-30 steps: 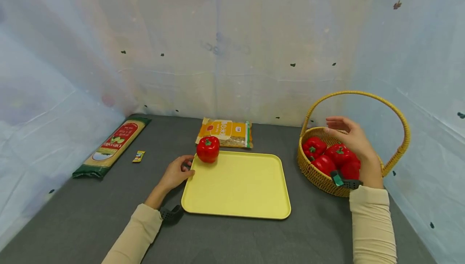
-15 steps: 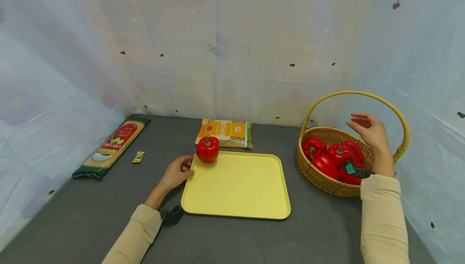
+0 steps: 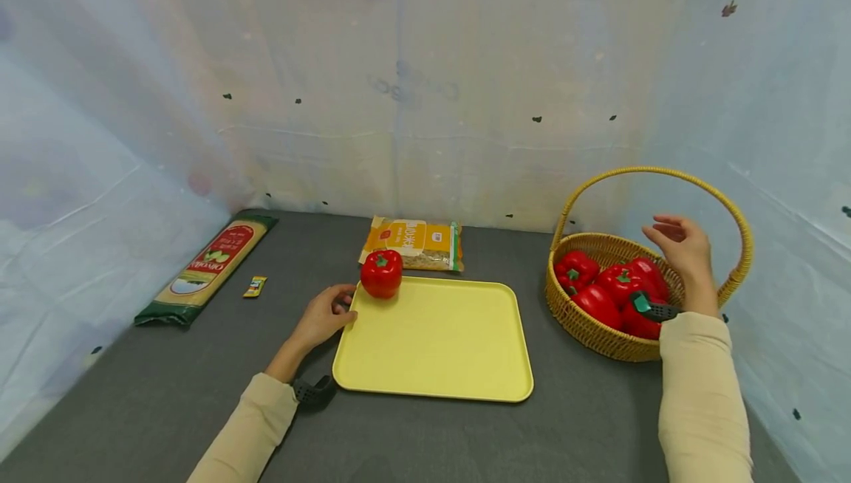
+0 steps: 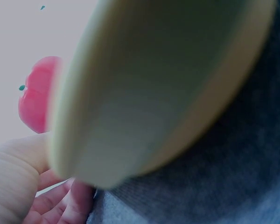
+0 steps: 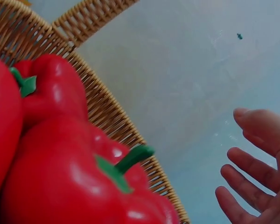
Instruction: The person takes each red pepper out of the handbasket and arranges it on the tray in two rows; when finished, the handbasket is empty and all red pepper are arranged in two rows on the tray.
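A yellow tray lies in the middle of the table with one red bell pepper on its back left corner. My left hand holds the tray's left edge, thumb at the rim and the other fingers bent beside it. In the left wrist view the tray's rim looms blurred before that hand. Over the right part of a wicker basket hovers my right hand, holding nothing, its fingers loosely bent and apart. Several red bell peppers fill the basket, with green stems showing.
The basket's tall hooped handle arches around the right hand. Behind the tray lies an orange bag of grain. Farther left are a long green-and-red food packet and a tiny yellow sachet. Pale sheeting walls the table in.
My right hand has shifted right, from above the peppers toward the basket's right side, then dipped slightly. The left hand, tray and pepper on it stay put.
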Motion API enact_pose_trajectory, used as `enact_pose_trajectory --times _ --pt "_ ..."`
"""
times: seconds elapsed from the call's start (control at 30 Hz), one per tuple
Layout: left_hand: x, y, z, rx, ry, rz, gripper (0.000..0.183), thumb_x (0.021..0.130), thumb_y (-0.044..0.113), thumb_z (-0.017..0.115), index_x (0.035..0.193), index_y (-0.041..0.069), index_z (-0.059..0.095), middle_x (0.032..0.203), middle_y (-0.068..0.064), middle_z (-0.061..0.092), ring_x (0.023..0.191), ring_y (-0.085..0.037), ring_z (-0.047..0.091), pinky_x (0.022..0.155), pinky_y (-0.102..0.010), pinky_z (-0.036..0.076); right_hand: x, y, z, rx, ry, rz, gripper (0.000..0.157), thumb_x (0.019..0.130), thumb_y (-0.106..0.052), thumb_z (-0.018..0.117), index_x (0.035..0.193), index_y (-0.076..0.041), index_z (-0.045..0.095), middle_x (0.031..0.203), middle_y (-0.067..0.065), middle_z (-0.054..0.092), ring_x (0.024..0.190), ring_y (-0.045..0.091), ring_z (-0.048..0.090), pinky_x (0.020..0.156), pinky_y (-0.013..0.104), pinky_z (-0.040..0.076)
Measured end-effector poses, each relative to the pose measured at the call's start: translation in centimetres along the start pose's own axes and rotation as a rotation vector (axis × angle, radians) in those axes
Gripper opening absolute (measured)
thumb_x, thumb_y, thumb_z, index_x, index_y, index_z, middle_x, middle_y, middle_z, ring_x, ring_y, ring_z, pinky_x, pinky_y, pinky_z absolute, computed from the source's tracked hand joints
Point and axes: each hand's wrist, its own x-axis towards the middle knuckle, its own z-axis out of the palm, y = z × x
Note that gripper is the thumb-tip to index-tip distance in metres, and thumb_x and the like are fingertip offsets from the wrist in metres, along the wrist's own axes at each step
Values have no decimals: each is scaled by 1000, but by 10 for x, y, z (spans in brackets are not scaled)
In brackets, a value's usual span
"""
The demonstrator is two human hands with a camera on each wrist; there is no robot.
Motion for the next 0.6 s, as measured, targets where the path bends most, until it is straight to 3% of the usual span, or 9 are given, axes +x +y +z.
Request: enact_pose_trajectory --times 0.2,0.33,0.43,0.5,0.6 --pt "1 -1 1 2 -2 5 49 81 7 68 127 -2 51 101 -14 55 70 -17 51 58 -26 43 1 15 6 -7 7 59 53 85 -41 64 128 -12 53 112 -4 57 85 -8 45 73 17 39" --pt "1 -1 1 11 1 7 48 81 7 68 126 -1 52 101 -13 55 70 -17 51 58 -26 43 7 35 12 0 21 92 59 84 -45 64 132 -12 52 129 13 53 105 16 52 84 27 45" --pt "1 0 1 13 1 13 48 81 6 67 126 -2 52 101 -14 55 70 -17 51 58 -26 43 18 61 17 -46 21 94 63 82 -52 61 134 -18 50 134 12 49 118 31 45 93 39 43" --pt "1 0 1 11 3 17 48 81 6 67 126 -2 52 101 -14 55 70 -17 52 58 -26 43 26 79 20 -72 24 91 64 80 -56 60 135 -23 49 135 9 48 121 31 43 94 41 42" --pt "0 0 1 9 7 17 48 81 6 67 126 -2 52 101 -14 55 70 -17 52 58 -25 43 30 85 23 -97 -1 75 70 81 -57 59 138 -20 46 138 14 45 123 37 41 97 50 38"
